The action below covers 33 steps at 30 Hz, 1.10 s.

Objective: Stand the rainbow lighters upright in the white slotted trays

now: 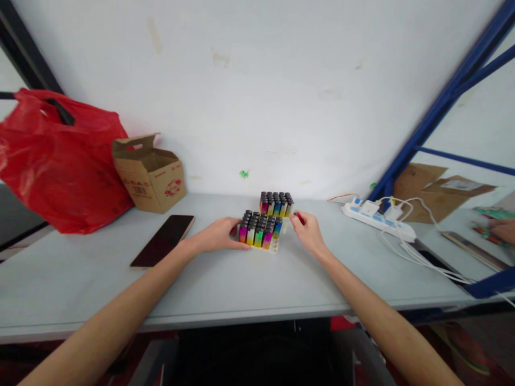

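Rows of multicoloured lighters with black tops stand in a white tray (274,246) at the middle of the table. A second block of lighters (276,204) stands behind it, nearer the wall. My left hand (219,235) is at the left side of the front tray, its thumb along the tray's front corner and a dark red object, partly hidden, by its fingers. To the right of the trays, my right hand (308,231) is closed in a pinch on a lighter (298,215) with a dark red body. Some slots at the front tray's right end hold no lighter.
A dark phone (164,241) lies left of my left hand. Behind it are an open cardboard box (151,179) and a red plastic bag (68,166). A power strip (378,220) with white cables lies at the right. Beyond the blue frame (442,102), another person's hand (502,230) shows.
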Each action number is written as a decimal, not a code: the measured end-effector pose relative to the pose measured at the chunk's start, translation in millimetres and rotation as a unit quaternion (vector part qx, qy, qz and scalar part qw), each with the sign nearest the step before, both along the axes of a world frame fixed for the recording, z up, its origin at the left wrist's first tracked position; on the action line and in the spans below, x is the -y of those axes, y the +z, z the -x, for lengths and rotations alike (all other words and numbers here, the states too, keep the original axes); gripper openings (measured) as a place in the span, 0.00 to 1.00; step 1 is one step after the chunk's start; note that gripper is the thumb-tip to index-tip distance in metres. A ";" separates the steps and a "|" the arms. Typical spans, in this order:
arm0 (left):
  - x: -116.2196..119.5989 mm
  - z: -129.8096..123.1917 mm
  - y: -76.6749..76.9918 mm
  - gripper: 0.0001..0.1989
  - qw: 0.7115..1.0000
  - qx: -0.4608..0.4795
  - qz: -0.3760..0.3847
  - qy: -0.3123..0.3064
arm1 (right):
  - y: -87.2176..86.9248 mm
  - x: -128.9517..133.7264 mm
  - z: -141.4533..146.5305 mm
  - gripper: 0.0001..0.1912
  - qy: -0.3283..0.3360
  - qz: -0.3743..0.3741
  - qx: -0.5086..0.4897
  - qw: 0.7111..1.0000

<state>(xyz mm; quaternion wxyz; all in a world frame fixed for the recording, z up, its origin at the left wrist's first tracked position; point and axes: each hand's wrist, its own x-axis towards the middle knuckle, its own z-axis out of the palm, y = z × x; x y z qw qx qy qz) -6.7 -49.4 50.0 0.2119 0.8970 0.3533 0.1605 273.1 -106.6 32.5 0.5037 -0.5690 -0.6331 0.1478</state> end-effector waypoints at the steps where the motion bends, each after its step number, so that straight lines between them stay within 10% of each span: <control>1: 0.0 -0.1 0.0 0.31 1.000 0.003 0.003 0.000 | -0.4 0.1 -0.3 0.21 0.000 -0.002 0.009 1.000; 33: 0.9 -0.3 1.7 0.32 1.000 -0.018 -0.014 0.002 | 12.5 18.4 -2.7 0.24 0.089 0.010 0.139 0.986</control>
